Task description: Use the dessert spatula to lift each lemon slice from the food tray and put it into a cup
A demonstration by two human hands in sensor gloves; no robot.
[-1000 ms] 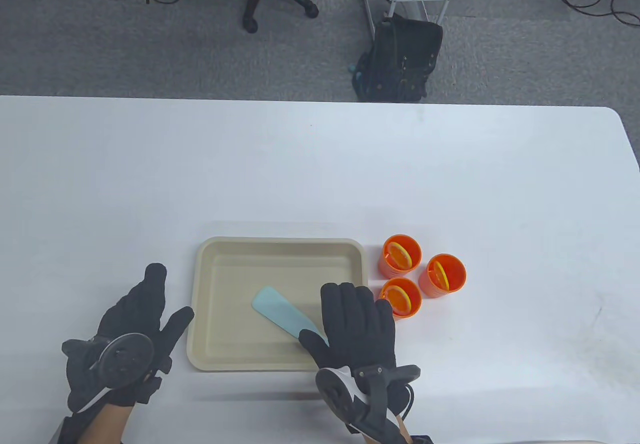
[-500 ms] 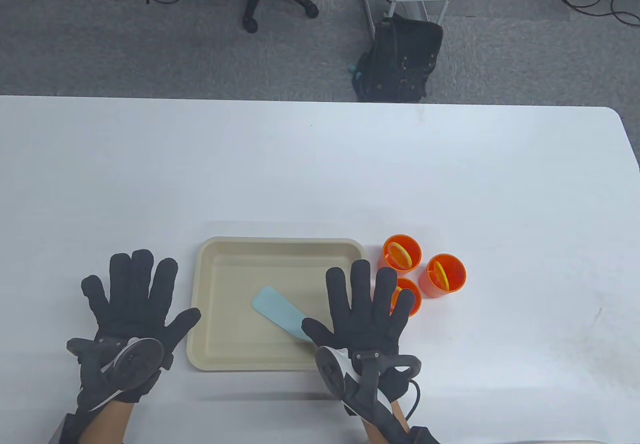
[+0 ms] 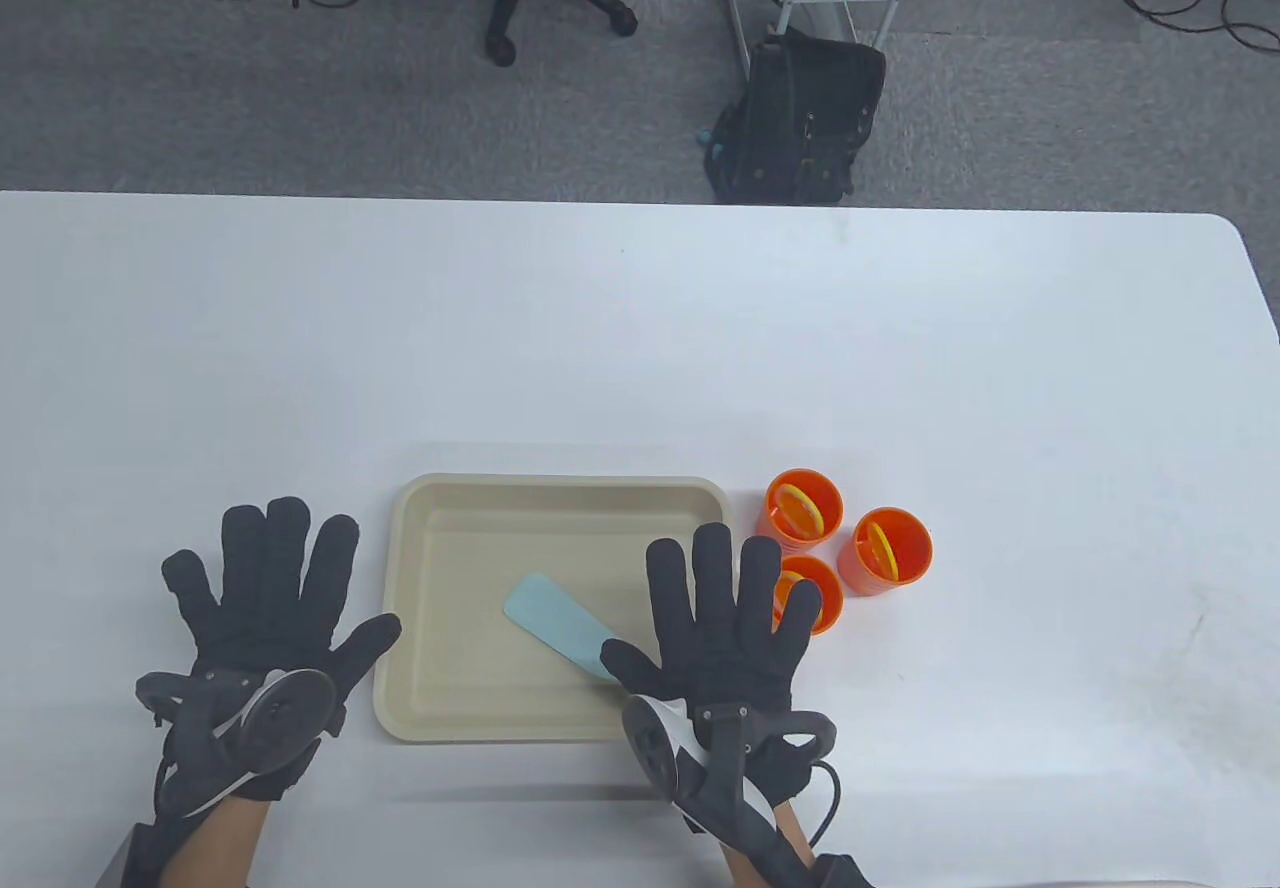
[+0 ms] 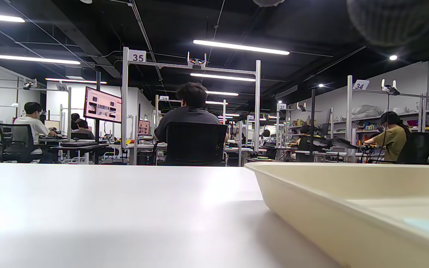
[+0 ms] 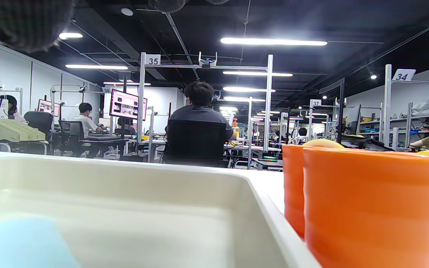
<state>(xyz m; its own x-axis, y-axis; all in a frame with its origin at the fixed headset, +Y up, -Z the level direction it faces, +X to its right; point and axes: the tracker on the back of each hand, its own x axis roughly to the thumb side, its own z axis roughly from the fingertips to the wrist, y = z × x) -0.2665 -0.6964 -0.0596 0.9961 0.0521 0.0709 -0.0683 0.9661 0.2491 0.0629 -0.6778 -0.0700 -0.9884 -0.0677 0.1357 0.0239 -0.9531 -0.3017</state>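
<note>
Beside my right grip (image 3: 722, 618), fingers now spread flat and holding nothing, the dessert spatula (image 3: 556, 624) lies let go in the food tray (image 3: 405, 548); my left grip (image 3: 268, 596) has flattened too. Each cup (image 3: 802, 506) holds its lemon slice (image 3: 797, 508), so the job looks finished.

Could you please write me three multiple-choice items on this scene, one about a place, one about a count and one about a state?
1. Where does the light blue spatula blade lie?
A. inside the beige food tray
B. across the cups
C. on the floor

2. How many orange cups stand right of the tray?
A. one
B. three
C. five

3. How is the left hand?
A. gripping the spatula
B. pinching a lemon slice
C. flat on the table, fingers spread, holding nothing

Key: 1 A, the blade rests on the tray floor; 2 B, three cups cluster together, each with a lemon slice; 3 C, its fingers lie straight and spread.
</note>
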